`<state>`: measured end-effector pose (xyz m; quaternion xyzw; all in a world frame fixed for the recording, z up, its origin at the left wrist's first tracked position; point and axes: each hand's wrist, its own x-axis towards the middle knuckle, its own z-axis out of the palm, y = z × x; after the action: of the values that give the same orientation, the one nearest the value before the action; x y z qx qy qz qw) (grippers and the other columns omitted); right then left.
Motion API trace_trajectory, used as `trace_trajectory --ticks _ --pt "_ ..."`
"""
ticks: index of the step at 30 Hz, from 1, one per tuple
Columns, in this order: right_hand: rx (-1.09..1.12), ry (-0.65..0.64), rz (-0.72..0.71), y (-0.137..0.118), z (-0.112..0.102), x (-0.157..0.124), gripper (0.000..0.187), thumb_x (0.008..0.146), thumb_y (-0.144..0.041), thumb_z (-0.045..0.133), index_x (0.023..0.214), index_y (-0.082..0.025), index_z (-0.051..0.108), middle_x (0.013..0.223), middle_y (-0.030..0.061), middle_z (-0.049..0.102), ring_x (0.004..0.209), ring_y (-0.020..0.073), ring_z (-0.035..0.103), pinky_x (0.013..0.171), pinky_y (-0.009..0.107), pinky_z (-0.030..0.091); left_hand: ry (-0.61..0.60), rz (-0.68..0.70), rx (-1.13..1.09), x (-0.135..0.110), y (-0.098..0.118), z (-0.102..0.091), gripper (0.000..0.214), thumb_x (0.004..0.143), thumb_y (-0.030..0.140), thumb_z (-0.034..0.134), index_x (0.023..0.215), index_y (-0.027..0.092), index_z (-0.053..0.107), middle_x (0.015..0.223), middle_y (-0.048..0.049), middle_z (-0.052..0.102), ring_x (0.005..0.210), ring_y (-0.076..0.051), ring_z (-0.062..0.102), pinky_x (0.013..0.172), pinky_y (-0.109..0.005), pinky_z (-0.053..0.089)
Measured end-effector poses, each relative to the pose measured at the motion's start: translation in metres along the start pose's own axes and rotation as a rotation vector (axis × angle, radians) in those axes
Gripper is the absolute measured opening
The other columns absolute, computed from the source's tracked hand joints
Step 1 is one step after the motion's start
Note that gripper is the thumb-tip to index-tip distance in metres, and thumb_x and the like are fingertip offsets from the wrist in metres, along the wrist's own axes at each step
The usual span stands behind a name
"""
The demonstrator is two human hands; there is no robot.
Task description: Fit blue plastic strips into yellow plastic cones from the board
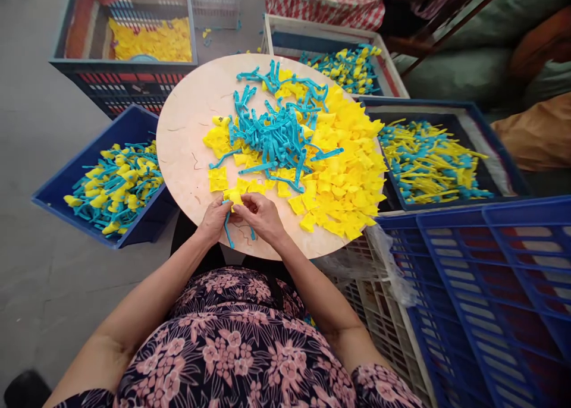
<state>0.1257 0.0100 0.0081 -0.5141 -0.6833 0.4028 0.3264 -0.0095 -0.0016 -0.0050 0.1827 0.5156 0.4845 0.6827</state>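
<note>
Our left hand (215, 219) and our right hand (261, 217) are close together, just above the near edge of a round pale board (187, 140). The fingers of both hands are nearly closed and pinch a small yellow plastic piece (232, 197), and a blue plastic strip (228, 231) hangs down from it. On the board lie a tangled heap of blue strips (276, 137) and many loose yellow pieces (343, 170). Blue crates holding joined yellow and blue parts stand on our left (116, 188) and on our right (428, 164).
</note>
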Motion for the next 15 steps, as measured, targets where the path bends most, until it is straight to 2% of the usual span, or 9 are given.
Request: trace_trajectory --ticks 7,10,13,15 --pt "-0.099 0.111 -0.070 -0.003 0.002 -0.010 0.038 0.089 -0.053 0.057 0.098 -0.017 0.067 0.085 0.0056 0.065 0.077 0.0173 0.059 0.070 0.030 0.048 0.008 -0.057 0.010 0.002 0.003 0.000 0.024 0.077 0.021 0.064 0.100 0.015 0.068 0.095 -0.0062 0.075 0.072 -0.017 0.070 0.060 -0.025 0.056" --pt "-0.196 0.110 -0.103 -0.003 0.004 -0.013 0.035 0.090 -0.051 0.057 0.098 -0.019 0.067 0.090 0.0071 0.067 0.083 0.0194 0.061 0.075 0.031 0.049 -0.020 -0.064 -0.066 0.000 0.009 0.003 0.031 0.086 0.039 0.061 0.105 0.015 0.068 0.099 -0.0081 0.075 0.082 -0.020 0.071 0.064 -0.026 0.057" --pt "-0.315 0.119 -0.108 -0.005 0.008 -0.013 0.035 0.092 -0.050 0.055 0.100 -0.018 0.066 0.093 0.0085 0.069 0.086 0.0204 0.062 0.076 0.031 0.049 -0.042 -0.078 -0.154 -0.004 0.016 0.008 0.049 0.091 0.058 0.049 0.112 0.016 0.067 0.100 -0.0091 0.075 0.095 -0.023 0.071 0.073 -0.029 0.059" --pt "-0.389 0.131 -0.102 -0.006 0.010 -0.013 0.038 0.094 -0.051 0.052 0.103 -0.017 0.066 0.092 0.0090 0.069 0.085 0.0208 0.063 0.075 0.031 0.048 -0.053 -0.068 -0.182 -0.006 0.018 0.011 0.056 0.093 0.062 0.041 0.116 0.018 0.066 0.102 -0.0090 0.075 0.103 -0.023 0.069 0.079 -0.031 0.059"
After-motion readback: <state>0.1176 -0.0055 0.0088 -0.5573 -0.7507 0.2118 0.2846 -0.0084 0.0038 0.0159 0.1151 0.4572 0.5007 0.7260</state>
